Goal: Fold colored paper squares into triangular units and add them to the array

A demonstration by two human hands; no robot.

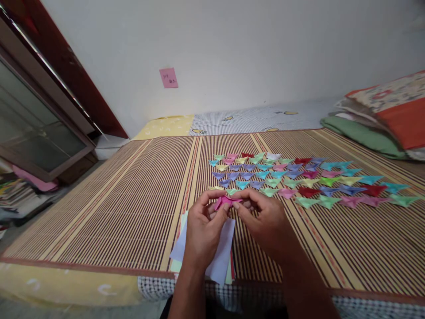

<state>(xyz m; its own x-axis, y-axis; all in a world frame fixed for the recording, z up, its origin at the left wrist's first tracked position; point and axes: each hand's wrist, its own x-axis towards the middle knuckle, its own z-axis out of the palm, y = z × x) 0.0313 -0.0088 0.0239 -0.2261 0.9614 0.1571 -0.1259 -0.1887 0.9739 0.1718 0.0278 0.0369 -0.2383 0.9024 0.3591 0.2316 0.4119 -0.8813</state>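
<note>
A small folded piece of bright pink paper (227,202) is held between both hands, just above the striped mat. My left hand (206,226) pinches its left side between thumb and fingers. On its right side, the thumb and fingers of my right hand (264,217) are closed. Part of the paper is hidden behind the thumbs. Below the hands lies a stack of loose coloured paper sheets (223,261), a pale lilac one on top, partly covered by the left forearm. Rows of folded paper shapes (310,182) in many colours spread beyond the hands and to the right.
The bamboo mat (133,208) covers a bed. Folded bedding (361,133) and an orange patterned pillow (411,117) are piled at the right. A pink note (168,78) is stuck on the wall. At the left stand a glass-doored cabinet (36,124) and stacked books (16,195).
</note>
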